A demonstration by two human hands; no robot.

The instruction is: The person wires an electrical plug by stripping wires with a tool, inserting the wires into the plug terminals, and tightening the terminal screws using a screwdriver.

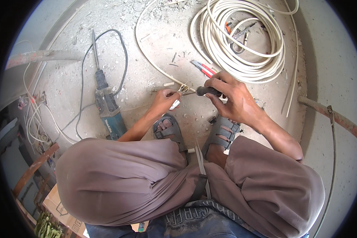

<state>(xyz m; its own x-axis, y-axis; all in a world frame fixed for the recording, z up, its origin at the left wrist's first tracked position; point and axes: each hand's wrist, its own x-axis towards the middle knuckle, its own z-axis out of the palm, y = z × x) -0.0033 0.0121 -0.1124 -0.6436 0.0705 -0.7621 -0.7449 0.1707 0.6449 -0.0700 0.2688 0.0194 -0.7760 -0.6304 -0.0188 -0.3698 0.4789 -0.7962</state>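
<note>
My left hand (162,103) is closed round a small white plastic piece (175,104), whose exact kind I cannot make out. Frayed wire ends (183,88) of a white cable (159,70) come up beside its fingertips. My right hand (238,100) grips the dark handle of a screwdriver (207,91); the thin shaft points left toward the white piece. Whether the tip touches it is too small to tell. A red and grey utility knife (204,68) lies on the floor just beyond my right hand.
A big coil of white cable (279,59) lies at the far right, with hand tools (242,37) inside it. To the left rests a teal hammer drill (112,115) with its dark cord. Rubble (107,20) litters the concrete floor. A rusty pipe (333,115) stands out at right.
</note>
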